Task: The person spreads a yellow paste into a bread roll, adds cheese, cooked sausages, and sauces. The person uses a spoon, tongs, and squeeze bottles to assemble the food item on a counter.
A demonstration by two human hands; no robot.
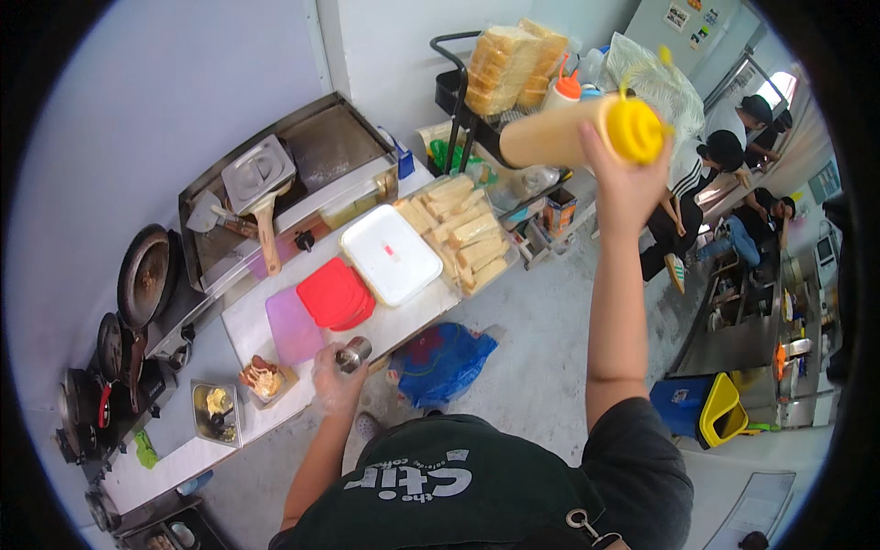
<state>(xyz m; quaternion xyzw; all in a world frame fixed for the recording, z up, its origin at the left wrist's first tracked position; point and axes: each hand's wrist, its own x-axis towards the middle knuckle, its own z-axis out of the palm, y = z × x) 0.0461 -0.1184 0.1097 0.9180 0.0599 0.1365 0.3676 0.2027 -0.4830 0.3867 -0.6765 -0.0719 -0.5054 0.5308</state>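
Raised high on the right, my right hand (631, 188) grips a squeeze bottle (559, 133) lying nearly sideways. The bottle has pale cream-coloured contents, and its yellow cap points right. In a clear plastic glove, my left hand (332, 380) is closed around a small metal cup or shaker (354, 355) at the counter's front edge. To the left of that hand is a piece of food (264, 379) with a creamy white and brown topping, on a brown paper or board base. Beside it stands a metal tub (216, 412) with yellow contents and a dark-handled utensil.
On the counter lie a purple sheet (295, 327), red lids (335, 293), a white lidded box (391, 255) and a tray of bread pieces (463, 229). A griddle (339, 137) and pans (147, 275) stand behind. A cart (456, 92) carries bread loaves. Other people (724, 151) are at right.
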